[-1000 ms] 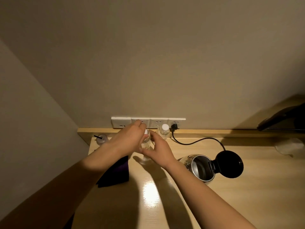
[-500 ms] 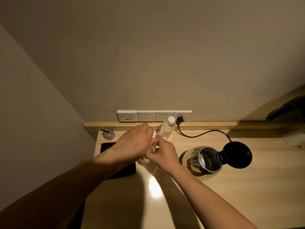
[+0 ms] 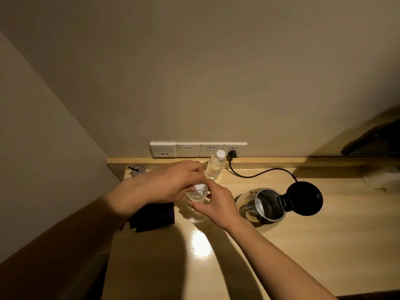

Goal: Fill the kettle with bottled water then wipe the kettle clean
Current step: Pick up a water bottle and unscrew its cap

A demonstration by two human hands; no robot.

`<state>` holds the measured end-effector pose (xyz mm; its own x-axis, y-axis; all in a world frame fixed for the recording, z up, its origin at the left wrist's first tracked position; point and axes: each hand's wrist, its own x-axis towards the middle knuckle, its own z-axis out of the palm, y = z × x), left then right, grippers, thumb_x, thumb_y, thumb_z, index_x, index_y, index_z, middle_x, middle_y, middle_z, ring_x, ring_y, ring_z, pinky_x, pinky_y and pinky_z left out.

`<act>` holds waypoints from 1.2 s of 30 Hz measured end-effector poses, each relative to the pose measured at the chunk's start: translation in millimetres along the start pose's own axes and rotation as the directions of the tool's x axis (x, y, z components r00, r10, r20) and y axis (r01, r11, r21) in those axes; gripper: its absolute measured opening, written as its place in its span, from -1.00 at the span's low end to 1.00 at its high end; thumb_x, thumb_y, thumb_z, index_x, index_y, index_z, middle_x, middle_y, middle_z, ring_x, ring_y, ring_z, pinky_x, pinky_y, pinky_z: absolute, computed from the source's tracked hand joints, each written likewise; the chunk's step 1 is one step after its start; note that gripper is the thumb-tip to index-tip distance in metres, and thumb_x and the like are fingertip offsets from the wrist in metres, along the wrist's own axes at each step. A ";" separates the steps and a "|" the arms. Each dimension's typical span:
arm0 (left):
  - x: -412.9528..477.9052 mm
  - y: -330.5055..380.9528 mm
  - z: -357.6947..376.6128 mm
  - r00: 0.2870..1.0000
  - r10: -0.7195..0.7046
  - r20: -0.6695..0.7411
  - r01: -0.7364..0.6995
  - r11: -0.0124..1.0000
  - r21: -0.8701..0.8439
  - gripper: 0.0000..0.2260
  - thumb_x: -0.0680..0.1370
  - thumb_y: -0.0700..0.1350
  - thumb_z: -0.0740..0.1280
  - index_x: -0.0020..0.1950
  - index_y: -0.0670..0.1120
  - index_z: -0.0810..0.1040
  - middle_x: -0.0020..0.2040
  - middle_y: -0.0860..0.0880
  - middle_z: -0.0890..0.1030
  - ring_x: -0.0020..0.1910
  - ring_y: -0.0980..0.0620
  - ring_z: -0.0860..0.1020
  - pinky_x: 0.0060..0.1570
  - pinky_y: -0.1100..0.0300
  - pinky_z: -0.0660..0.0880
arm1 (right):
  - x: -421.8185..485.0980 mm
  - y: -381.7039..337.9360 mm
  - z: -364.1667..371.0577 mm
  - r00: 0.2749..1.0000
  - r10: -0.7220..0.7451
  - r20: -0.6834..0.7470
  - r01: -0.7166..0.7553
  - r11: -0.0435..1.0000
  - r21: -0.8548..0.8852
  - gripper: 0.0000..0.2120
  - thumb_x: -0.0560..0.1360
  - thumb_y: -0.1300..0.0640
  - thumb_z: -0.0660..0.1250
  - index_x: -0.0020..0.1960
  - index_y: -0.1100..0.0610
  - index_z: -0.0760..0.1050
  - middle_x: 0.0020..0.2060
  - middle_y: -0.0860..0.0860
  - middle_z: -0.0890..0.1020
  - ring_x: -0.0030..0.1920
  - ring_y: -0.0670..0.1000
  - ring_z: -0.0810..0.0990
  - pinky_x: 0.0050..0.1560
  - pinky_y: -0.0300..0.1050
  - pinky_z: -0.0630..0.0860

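Note:
A clear water bottle [image 3: 196, 197] with a white cap [image 3: 198, 187] stands on the wooden desk [image 3: 303, 245] in front of me. My right hand [image 3: 216, 205] wraps its body from the right. My left hand [image 3: 171, 184] reaches over from the left, fingers pinched on the cap. The steel kettle [image 3: 263, 205] stands just right of the bottle, its black lid [image 3: 304, 198] flipped open to the right and its inside showing. A dark purple cloth [image 3: 154, 216] lies on the desk under my left wrist.
A second capped bottle [image 3: 214, 165] stands at the back by the wall sockets [image 3: 198, 149]. The kettle's black cord [image 3: 259, 172] runs to a plug there. A small glass jar with a dark stick [image 3: 136, 170] sits back left. Walls close the left and back.
The view shifted, so everything sits lower and more to the right in the frame. Both hands stayed on the bottle, and the white cap now shows between my left fingers.

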<state>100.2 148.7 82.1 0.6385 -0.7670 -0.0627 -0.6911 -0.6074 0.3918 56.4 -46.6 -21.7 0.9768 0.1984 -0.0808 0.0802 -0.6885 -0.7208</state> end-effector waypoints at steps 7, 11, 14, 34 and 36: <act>-7.7 10.2 27.6 0.986 -0.048 -0.161 0.068 0.990 0.121 -0.76 0.59 -0.02 0.41 0.16 -0.12 0.54 0.05 -0.06 0.53 -0.03 0.01 0.51 -0.23 0.23 0.29 | -8.0 1.4 0.3 1.000 0.025 0.016 -0.026 0.999 0.023 -0.38 0.35 -0.21 0.55 0.35 -0.09 0.50 0.05 -0.10 0.72 0.03 -0.02 0.69 0.03 0.07 0.62; -6.1 14.5 41.4 0.946 -0.253 -0.203 0.273 0.959 0.074 -0.56 0.61 0.27 0.17 0.11 -0.10 0.50 0.05 -0.03 0.49 -0.05 0.08 0.35 -0.16 0.20 0.29 | -11.4 -0.8 0.0 0.999 0.053 0.008 -0.053 0.998 0.047 -0.51 0.35 -0.21 0.54 0.20 -0.10 0.52 -0.10 -0.24 0.64 -0.10 -0.13 0.63 -0.10 -0.09 0.57; -4.6 19.9 40.7 0.911 -0.303 -0.280 0.336 0.939 0.076 -0.48 0.53 0.40 0.21 0.08 -0.06 0.48 0.02 0.00 0.50 -0.03 0.01 0.46 -0.14 0.19 0.28 | -13.0 -3.6 -1.4 0.999 0.049 -0.002 -0.049 0.998 0.050 -0.49 0.33 -0.21 0.53 0.20 -0.09 0.52 -0.11 -0.23 0.65 -0.12 -0.12 0.61 -0.17 -0.14 0.47; -37.5 2.5 46.8 0.786 -0.591 -0.182 0.150 0.468 -0.871 -0.70 0.47 -0.26 0.55 0.13 0.00 0.63 0.03 0.07 0.71 0.03 0.04 0.71 0.03 0.20 0.66 | -13.3 -0.6 -4.8 0.997 0.083 -0.006 -0.082 0.992 0.091 -0.36 0.30 -0.27 0.56 0.32 -0.14 0.51 0.06 -0.18 0.71 0.04 -0.12 0.66 0.06 0.01 0.64; -44.5 -9.5 67.5 0.716 -0.686 -0.131 0.132 0.317 -0.939 -0.70 0.47 -0.33 0.53 0.10 -0.05 0.60 0.07 0.08 0.73 0.07 0.03 0.72 0.02 0.23 0.65 | -13.4 0.2 -4.8 0.997 0.080 -0.013 -0.078 0.992 0.096 -0.34 0.30 -0.28 0.56 0.33 -0.13 0.51 0.08 -0.18 0.71 0.06 -0.13 0.65 0.08 0.00 0.64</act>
<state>55.5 174.6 19.2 0.9755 -0.1055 -0.1932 0.1830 -0.0991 0.9781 44.3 -52.7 -17.4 0.9825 0.1340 -0.1291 -0.0157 -0.6315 -0.7752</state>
